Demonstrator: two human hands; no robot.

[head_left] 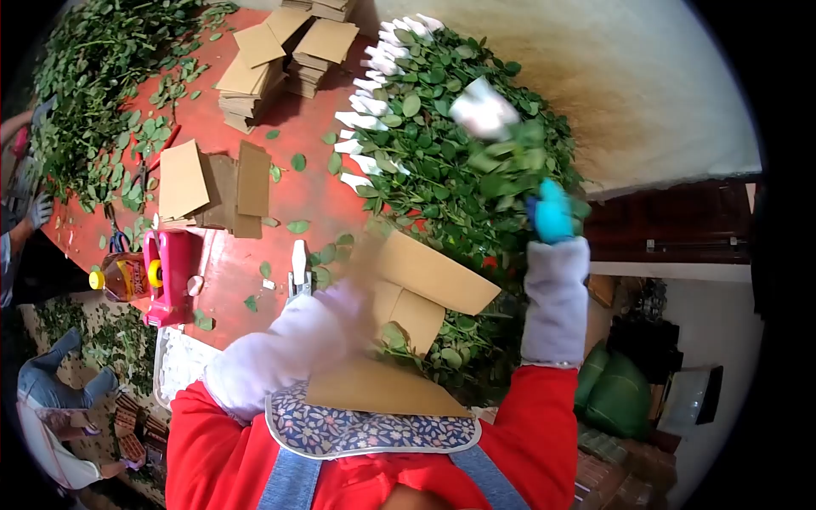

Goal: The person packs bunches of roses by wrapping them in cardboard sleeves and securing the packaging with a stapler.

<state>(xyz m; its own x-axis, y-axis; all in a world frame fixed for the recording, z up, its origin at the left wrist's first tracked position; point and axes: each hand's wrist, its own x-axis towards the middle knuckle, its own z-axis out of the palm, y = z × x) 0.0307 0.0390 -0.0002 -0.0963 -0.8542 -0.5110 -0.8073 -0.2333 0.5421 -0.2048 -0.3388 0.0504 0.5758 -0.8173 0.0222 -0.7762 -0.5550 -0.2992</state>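
Two arms in red sleeves with fuzzy, pale lilac covers extend over a red-topped table in the head view. The right hand, in a bright blue glove, appears closed around the stems of a bundle of green leafy stems with a white-wrapped end. The bundle is in the air, blurred, above a broad pile of similar green bundles at the table's right edge, beside the pale wall. The left hand is a smear near the table's near edge, beside a folded sheet of brown cardboard; whether it grips anything, I cannot tell.

The bundle looks fairly light for its bulk, with stems probably firm and springy and leaves soft enough to tear or snag. The white end is probably the most fragile part and would crush under a squeeze. The safest hold seems to be around the gathered stems, where the glove is, leaving the wrapped end free; thorns, too small to make out, could prick. The cardboard looks light and stiff, easiest taken by its flat edges.
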